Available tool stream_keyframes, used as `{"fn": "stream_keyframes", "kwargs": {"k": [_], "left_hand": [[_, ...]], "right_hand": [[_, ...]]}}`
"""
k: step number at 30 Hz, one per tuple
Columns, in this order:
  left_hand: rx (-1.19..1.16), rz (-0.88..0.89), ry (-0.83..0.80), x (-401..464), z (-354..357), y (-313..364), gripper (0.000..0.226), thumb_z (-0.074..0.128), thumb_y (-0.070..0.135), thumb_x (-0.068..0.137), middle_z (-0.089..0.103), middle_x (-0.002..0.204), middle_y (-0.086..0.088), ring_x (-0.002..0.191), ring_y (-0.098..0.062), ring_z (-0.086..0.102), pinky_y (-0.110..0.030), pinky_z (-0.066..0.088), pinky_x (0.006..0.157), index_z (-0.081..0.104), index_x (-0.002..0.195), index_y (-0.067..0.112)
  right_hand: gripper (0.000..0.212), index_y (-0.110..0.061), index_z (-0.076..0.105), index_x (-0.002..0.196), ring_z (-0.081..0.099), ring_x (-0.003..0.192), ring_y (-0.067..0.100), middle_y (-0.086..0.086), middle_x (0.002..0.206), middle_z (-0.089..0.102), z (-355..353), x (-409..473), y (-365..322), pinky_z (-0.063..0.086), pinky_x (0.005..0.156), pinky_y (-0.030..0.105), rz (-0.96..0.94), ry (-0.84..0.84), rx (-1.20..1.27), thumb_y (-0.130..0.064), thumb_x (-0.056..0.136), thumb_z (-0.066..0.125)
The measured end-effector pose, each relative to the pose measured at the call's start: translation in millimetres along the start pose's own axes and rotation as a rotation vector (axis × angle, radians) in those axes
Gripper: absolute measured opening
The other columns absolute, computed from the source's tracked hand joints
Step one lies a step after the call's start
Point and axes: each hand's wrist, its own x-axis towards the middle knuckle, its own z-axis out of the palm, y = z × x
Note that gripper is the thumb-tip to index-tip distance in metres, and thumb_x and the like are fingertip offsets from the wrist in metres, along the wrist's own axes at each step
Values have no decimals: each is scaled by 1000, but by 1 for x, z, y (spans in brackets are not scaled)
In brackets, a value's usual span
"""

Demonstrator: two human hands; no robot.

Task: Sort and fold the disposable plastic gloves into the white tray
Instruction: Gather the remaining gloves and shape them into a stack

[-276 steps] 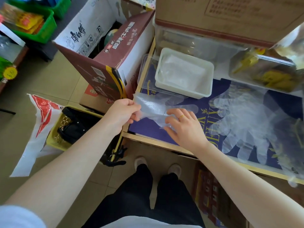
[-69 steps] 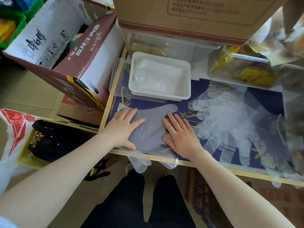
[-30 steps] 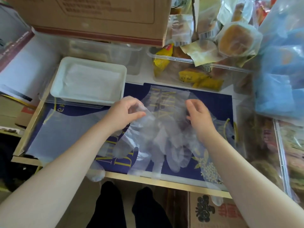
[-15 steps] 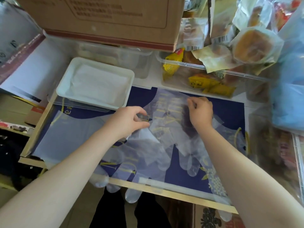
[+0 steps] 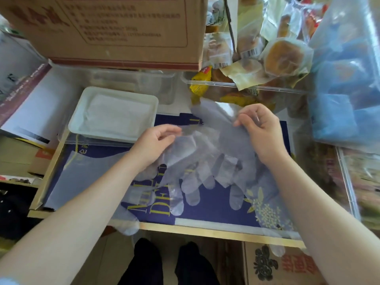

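A clear plastic glove (image 5: 207, 157) hangs just above the dark blue surface (image 5: 211, 208), its fingers pointing toward me. My left hand (image 5: 154, 142) pinches its left cuff edge, and my right hand (image 5: 260, 128) pinches the right cuff edge, lifted higher. More clear gloves (image 5: 267, 204) lie under it, some fingers drooping over the front edge. A flattened glove (image 5: 82, 177) lies at the left of the surface. The white tray (image 5: 82, 112) sits at the back left with folded gloves (image 5: 117, 114) inside.
A big cardboard box (image 5: 115, 29) overhangs the back. Clear bins with packaged snacks (image 5: 246, 87) stand behind my right hand, and blue plastic bags (image 5: 345, 79) crowd the right. A wooden rim (image 5: 205, 228) runs along the front; another box (image 5: 283, 264) sits below.
Both hands have lifted the glove's cuff off the surface and pulled it apart; my right hand has risen and moved right. The glove's fingers now dangle toward me.
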Motion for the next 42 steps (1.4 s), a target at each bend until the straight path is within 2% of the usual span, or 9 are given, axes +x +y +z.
{"fn": "stream_keyframes", "kwargs": {"k": [3,10,16,19,23,27,30,34,42], "left_hand": [[-15,-81,22,11,-3,-12,29,47,-6,92,65,106,-2,77,1,64,-17,47,80,62,102,17],[-562,-180,-309,9,-18,7,40,24,6,98,58,130,0,114,-18,60,-31,47,96,57,120,13],[-705,-236,-405,-3,-4,33,73,17,64,86,63,124,-5,111,-27,61,-36,54,85,61,118,15],[-674,-183,-429,-10,2,37,81,18,70,75,64,122,-6,118,-28,56,-39,51,92,60,119,17],[-686,-204,-450,-14,-5,36,86,37,78,74,66,116,-9,107,-26,63,-33,54,81,58,121,10],[-446,-148,-299,-15,-6,32,28,60,21,90,64,115,-4,113,-33,59,-18,51,65,59,117,15],[-406,-67,-222,-14,-5,29,32,46,-9,90,67,105,-2,92,-19,69,-22,54,79,58,107,16],[-371,-14,-246,-18,-13,31,37,45,-15,88,70,99,-1,85,-14,70,-19,53,77,58,106,15],[-638,29,-230,-39,-33,40,69,50,-6,81,72,100,5,76,-8,69,-16,53,66,34,134,36]], "right_hand": [[20,-22,59,85,58,60,10,-7,63,60,-12,-9,-21,48,67,23,-69,-27,165,-7,94,50],[27,-25,69,69,55,52,3,-8,61,61,-32,-31,-64,43,49,13,154,-752,488,-12,86,53],[11,-10,66,88,55,72,10,2,81,63,16,-21,-27,46,69,28,166,-96,143,-12,92,56],[11,-10,64,87,53,56,6,-1,69,60,30,-23,-20,45,55,22,201,-37,156,-12,92,55],[9,-18,64,84,58,71,7,-8,77,64,40,-24,-16,48,67,23,164,13,32,-18,91,58],[9,-20,61,82,53,73,2,-14,76,59,44,-21,-22,41,66,14,89,63,-47,-18,91,58],[6,-18,60,91,54,81,5,-10,86,60,47,-19,-18,42,70,21,161,37,30,-24,90,59],[64,-20,42,132,57,107,11,-3,122,57,39,-14,-1,48,86,28,424,-236,373,-47,79,67],[50,-20,75,86,67,86,16,-1,88,71,38,-10,0,52,81,30,375,-779,612,-53,51,85]]}}
